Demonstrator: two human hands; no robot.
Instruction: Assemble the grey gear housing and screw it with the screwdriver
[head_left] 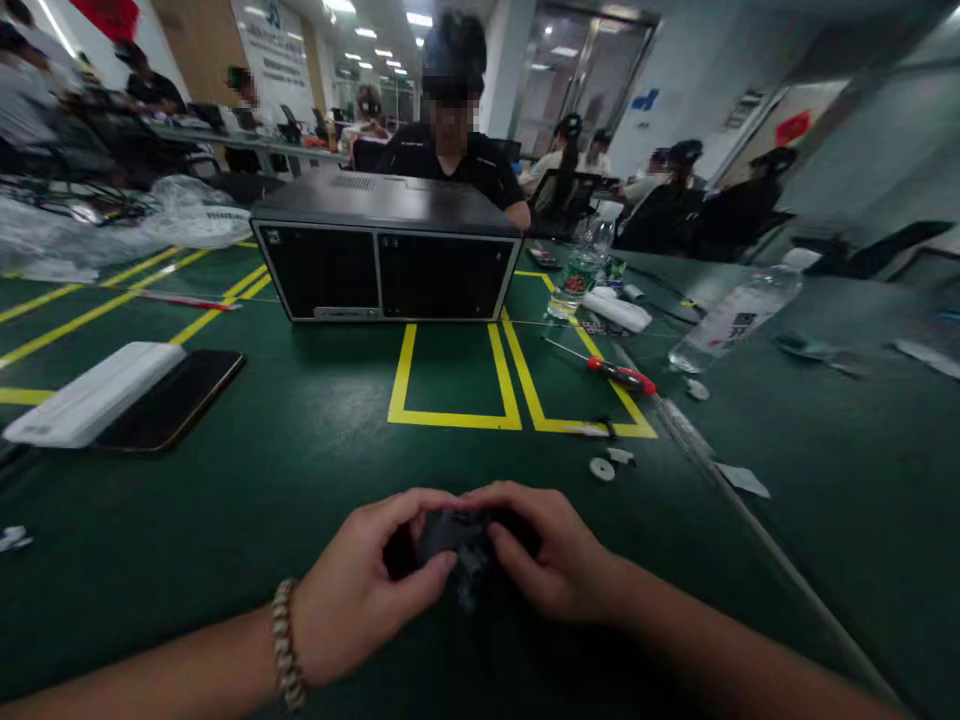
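Observation:
Both my hands hold one small dark, blurred object (459,545) just above the near side of the green table. My left hand (367,575), with a beaded bracelet (285,645) at the wrist, closes thumb and fingers on its left side. From the other side, my right hand (559,550) grips it with bent fingers and thumb. Its exact kind cannot be made out, and the fingers cover part of it. Beyond my right hand lie a small white disc (602,469) and a small white piece (621,456).
A dark box-shaped appliance (390,205) stands ahead, with a person behind it. To the right lie a red-and-black screwdriver (622,374) and two plastic bottles, one with a green label (576,280), one clear (739,315). A black phone (176,400) and white box (97,395) lie left.

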